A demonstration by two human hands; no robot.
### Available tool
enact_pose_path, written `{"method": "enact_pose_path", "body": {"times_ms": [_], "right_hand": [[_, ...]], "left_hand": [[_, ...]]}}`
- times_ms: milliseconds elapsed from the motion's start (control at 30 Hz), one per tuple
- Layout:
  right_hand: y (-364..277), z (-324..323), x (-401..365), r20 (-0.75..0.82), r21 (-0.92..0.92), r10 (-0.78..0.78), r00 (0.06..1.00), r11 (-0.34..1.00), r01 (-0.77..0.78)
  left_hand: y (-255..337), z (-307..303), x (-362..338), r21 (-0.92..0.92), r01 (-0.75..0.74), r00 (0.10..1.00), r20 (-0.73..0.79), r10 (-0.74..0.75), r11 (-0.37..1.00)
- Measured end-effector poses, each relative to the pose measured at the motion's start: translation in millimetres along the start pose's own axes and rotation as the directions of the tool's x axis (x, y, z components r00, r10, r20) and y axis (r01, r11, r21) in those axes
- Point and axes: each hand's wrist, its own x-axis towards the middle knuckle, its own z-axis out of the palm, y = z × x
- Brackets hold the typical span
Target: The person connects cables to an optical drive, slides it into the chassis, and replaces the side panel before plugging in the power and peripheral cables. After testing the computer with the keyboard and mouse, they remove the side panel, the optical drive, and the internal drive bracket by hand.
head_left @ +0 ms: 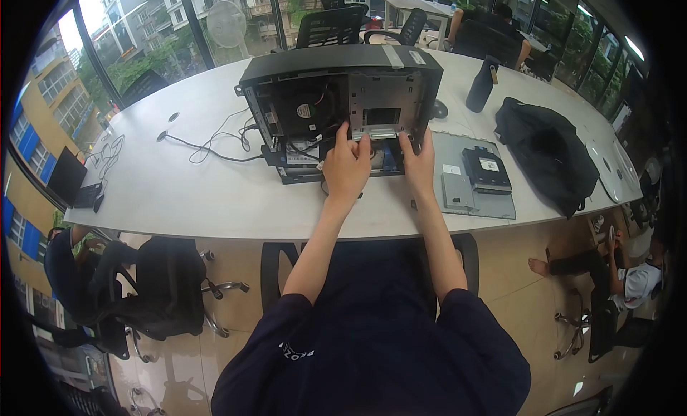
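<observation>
A black desktop computer case (340, 58) stands opened on the table, its inside facing me. A fan with a round label sits in its left half, with cables below. In the right half is a silver metal drive bracket (383, 94) with a dark rectangular opening. My left hand (347, 165) grips the bracket's lower left edge, index finger pointing up and thumb on the metal. My right hand (418, 162) holds its lower right corner, thumb in front and fingers along the side. The fingers' far sides are hidden.
Right of the case lie a grey side panel (447, 148) and a black optical drive (486, 170) on it. Farther right are a dark bottle (482, 83) and a black bag (547, 155). A laptop (68, 176) and cables lie left. Other people sit nearby.
</observation>
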Motion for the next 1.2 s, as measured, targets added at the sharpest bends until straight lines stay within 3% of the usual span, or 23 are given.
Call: {"method": "enact_pose_path", "body": {"times_ms": [300, 400, 467, 900, 1000, 1200], "right_hand": [[8, -1, 2, -0.029, 0.007, -0.032, 0.999, 0.999, 0.032], [7, -2, 1, -0.031, -0.003, -0.037, 0.999, 0.999, 0.037], [7, -2, 1, -0.021, 0.005, -0.004, 1.0, 1.0, 0.005], [8, -5, 1, 0.027, -0.059, -0.005, 1.0, 0.998, 0.006], [9, -6, 0, 0.031, 0.006, 0.056, 0.998, 0.998, -0.056], [9, -6, 1, 0.037, 0.021, 0.011, 0.999, 1.0, -0.012]], "left_hand": [[-9, -3, 14, 0.067, 0.046, 0.994, 0.091, -0.052, 0.997], [-10, -5, 17, 0.041, 0.083, 0.986, 0.139, -0.088, 0.996], [-12, -6, 20, -0.11, 0.077, 0.988, 0.143, -0.061, 0.991], [-17, -17, 27, -0.196, 0.15, 0.954, 0.284, -0.09, 0.969], [-22, -19, 33, -0.241, 0.182, 0.929, 0.359, -0.087, 0.953], [-25, -19, 33, -0.276, 0.221, 0.904, 0.418, -0.09, 0.935]]}}
